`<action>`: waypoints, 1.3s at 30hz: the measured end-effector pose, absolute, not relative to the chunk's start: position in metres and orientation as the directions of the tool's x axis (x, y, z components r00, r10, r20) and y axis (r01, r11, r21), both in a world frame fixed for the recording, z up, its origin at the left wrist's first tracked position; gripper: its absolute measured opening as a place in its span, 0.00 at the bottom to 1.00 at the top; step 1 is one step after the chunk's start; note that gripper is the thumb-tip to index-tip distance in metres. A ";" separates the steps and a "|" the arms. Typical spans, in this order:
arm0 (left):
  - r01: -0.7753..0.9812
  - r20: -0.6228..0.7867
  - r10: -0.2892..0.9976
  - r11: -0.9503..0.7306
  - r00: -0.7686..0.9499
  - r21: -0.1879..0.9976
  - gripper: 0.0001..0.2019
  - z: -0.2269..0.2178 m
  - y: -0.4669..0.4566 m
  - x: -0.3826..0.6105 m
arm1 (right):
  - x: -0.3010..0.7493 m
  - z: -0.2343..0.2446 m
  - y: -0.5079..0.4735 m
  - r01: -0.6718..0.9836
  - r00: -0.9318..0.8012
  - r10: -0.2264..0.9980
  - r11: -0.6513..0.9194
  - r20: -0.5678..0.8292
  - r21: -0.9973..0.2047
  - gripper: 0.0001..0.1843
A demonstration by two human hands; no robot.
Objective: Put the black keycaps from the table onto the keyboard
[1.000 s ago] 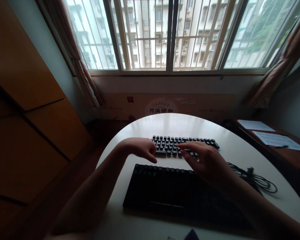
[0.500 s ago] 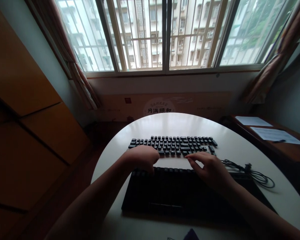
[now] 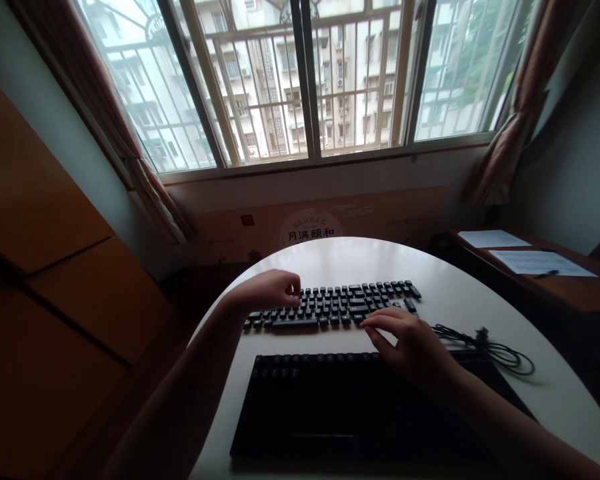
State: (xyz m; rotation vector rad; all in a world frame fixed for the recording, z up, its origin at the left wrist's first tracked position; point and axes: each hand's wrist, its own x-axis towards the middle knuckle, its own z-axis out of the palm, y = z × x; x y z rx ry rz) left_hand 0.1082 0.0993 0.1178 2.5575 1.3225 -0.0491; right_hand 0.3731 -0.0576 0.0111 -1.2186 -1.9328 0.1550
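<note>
Loose black keycaps (image 3: 337, 308) lie in rows on the white round table (image 3: 325, 255). Over the left part of these rows is my left hand (image 3: 273, 291), its fingers curled downward; whatever is between the fingertips is hidden. My right hand (image 3: 405, 337) is just in front of the keycaps' nearest row, thumb and index tips pinched close together, and anything between them is too small to make out. Nearer to me lies a black keyboard (image 3: 300, 407), with keycaps along its far row and several more at the left of the second row. My right wrist is above its right part.
A coiled black cable (image 3: 505, 357) with a plug rests at the keyboard's right. Beyond the table, a brown desk (image 3: 575, 293) holds paper sheets (image 3: 543, 262) and a pen (image 3: 547, 274). Wooden cabinets (image 3: 55, 267) stand at left, a barred window (image 3: 305, 87) ahead.
My left hand has moved away from the keyboard's far-left edge to the loose keycaps. My right hand keeps its pinch near the front keycaps. The view has tilted slightly.
</note>
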 end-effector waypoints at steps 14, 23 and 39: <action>0.830 -0.216 0.855 -0.347 0.472 0.437 0.16 0.035 0.206 0.092 | 0.375 0.010 -0.054 0.677 -0.211 0.785 0.547 0.583 -0.492 0.11; 0.825 -0.280 0.815 -0.367 0.508 0.429 0.13 0.035 0.207 0.092 | 0.371 0.009 -0.054 0.681 -0.297 0.766 0.588 0.570 -0.436 0.11; 0.888 -0.213 0.890 -0.324 0.403 0.325 0.16 0.029 0.202 0.098 | 0.373 0.004 -0.054 0.681 -0.264 0.809 0.542 0.526 -0.492 0.11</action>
